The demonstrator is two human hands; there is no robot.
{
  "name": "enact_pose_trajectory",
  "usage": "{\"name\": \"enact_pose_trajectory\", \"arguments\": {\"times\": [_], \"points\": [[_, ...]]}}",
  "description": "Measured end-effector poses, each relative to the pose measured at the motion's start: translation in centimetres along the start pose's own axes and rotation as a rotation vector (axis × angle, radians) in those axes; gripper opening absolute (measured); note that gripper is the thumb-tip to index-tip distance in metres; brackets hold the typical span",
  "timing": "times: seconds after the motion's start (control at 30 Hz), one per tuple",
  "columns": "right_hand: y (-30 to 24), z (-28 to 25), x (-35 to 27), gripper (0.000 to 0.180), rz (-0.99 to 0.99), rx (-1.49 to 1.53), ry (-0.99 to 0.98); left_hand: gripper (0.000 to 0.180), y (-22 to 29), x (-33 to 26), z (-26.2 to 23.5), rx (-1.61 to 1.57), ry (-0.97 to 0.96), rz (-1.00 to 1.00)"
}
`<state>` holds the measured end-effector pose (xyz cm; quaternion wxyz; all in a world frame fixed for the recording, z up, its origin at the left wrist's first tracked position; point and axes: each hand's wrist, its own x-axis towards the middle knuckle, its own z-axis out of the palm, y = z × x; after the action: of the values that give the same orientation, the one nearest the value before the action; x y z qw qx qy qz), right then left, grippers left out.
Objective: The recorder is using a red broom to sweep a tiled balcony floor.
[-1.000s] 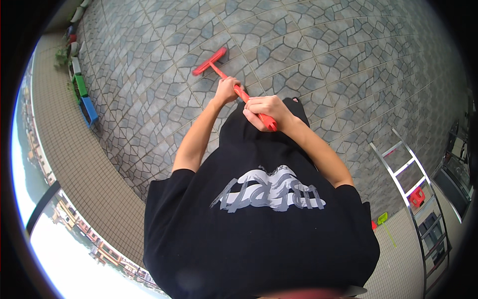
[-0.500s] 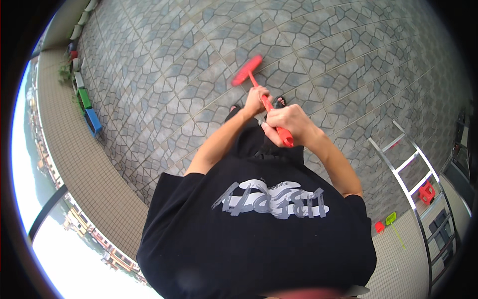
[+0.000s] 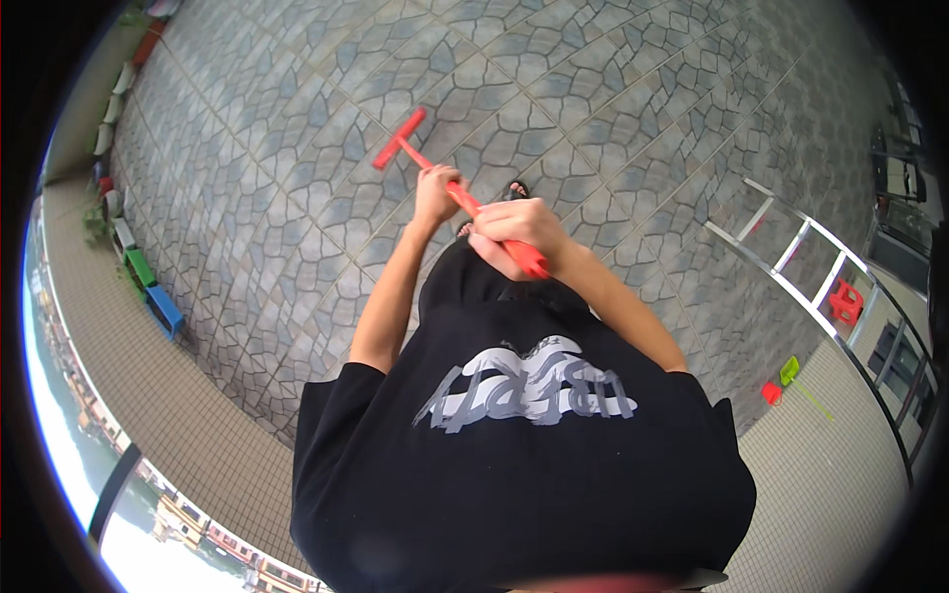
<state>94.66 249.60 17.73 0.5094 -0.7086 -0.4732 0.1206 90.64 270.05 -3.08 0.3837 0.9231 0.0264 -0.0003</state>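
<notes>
In the head view, the left grip (image 3: 436,195) clasped the red push broom (image 3: 462,199) lower down, seemingly for steering; the right grip (image 3: 522,232) clenched its top end, likely for leverage. The broom head (image 3: 399,139) lay beyond the left grip, over stone-patterned floor (image 3: 613,119).

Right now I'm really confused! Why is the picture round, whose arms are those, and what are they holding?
There's no robot here, just a person. A wide camera on their head looks down, so straight edges bend and you see their black shirt from above. Both bare hands grip one long red tool: the left hand is nearer its wide head, and the right hand is near the handle's other end. Below is a floor with a stone pattern. A ladder is on the right, and blue and green boxes are on the left.
</notes>
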Motion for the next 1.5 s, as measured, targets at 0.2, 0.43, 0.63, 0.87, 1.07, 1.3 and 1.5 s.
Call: {"name": "enact_pose_trajectory", "arguments": {"times": [0.2,0.43,0.63,0.87,1.07,1.3,1.5], "points": [[0.2,6.5,-3.6,0.018,0.085,-0.074,-0.139,0.021,-6.6,-5.9,4.4,-0.021,-0.164,0.067],[-6.1,3.5,-8.0,0.027,0.089,-0.12,-0.135,0.028,2.3,-9.6,10.7,-0.416,0.217,0.288],[-9.6,-0.1,-12.6,0.029,0.194,-0.137,-0.023,0.027,9.0,-10.2,12.2,-0.417,-0.13,0.227],[-13.0,-2.2,-21.5,0.022,0.132,0.033,0.306,0.025,15.1,-12.1,10.7,-0.232,-0.168,0.336],[-13.6,-1.7,-27.2,0.022,0.055,0.302,0.582,0.01,15.5,-12.8,12.0,-0.15,-0.2,0.362],[-10.8,-3.2,-33.8,0.09,0.325,0.36,0.647,0.023,6.1,-11.6,12.9,-0.424,-0.337,-0.168],[-14.6,-8.1,-36.4,0.109,-0.125,1.455,1.096,0.026,8.9,-11.0,12.5,-0.253,-0.301,-0.065]]}}
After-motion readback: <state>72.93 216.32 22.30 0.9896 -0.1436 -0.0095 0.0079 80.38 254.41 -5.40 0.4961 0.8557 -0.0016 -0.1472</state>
